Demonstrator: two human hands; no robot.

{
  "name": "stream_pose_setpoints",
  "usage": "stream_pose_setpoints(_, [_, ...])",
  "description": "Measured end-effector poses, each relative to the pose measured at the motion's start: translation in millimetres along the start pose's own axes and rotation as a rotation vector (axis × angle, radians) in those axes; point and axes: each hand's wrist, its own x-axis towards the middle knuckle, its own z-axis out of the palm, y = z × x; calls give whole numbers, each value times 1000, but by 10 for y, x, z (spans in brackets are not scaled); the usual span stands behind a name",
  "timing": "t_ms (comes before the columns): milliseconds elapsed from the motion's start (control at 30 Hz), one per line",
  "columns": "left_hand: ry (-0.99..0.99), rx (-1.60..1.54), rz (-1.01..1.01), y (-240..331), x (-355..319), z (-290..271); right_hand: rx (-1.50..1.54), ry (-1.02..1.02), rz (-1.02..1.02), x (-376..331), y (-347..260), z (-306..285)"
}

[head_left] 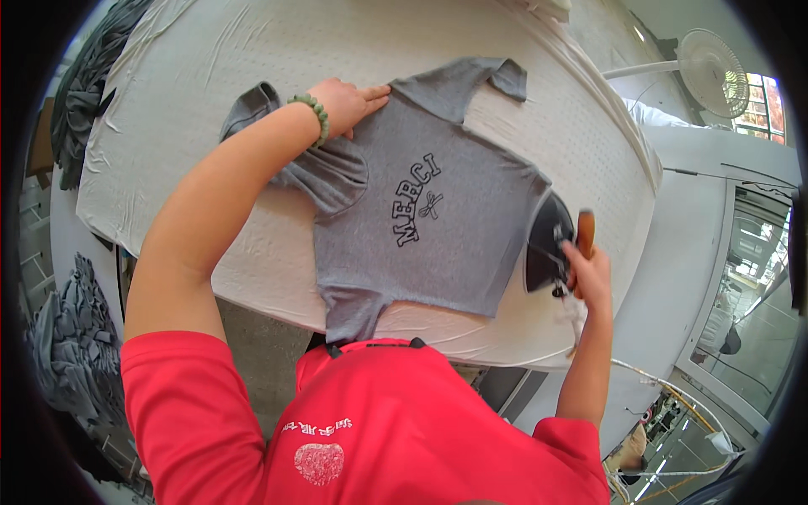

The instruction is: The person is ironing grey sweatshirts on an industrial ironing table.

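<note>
Grey T-shirt [429, 219] under hands, iron [547, 244]

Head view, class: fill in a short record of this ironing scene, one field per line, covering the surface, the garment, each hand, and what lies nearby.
Surface: white padded ironing table
Garment: grey short-sleeved T-shirt with dark print, spread flat
Left hand: pressing flat near the shirt's collar, green bead bracelet on the wrist
Right hand: gripping the brown handle of a dark iron at the shirt's edge
Nearby: heaps of grey clothes at left, white standing fan at upper right
</note>
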Motion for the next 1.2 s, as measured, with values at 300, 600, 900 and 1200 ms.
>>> stream_pose_setpoints(300, [82, -30, -51, 48, -38, -21, -490, -83, -554, 727, -2123, 1641])
stream_pose_setpoints(600, [754, -84, -122, 484, -783, 377, -689, -286, -799, 704, -2917, 2176])
stream_pose_setpoints(900, [827, -612, -628, 2106, -1871, 838, -735, -270, -875, 513, -2921, 2314])
stream_pose_setpoints(1200, [817, -1651, -1115, 2913, -2457, 1327, -473, -106, -569, 321, -1379, 1750])
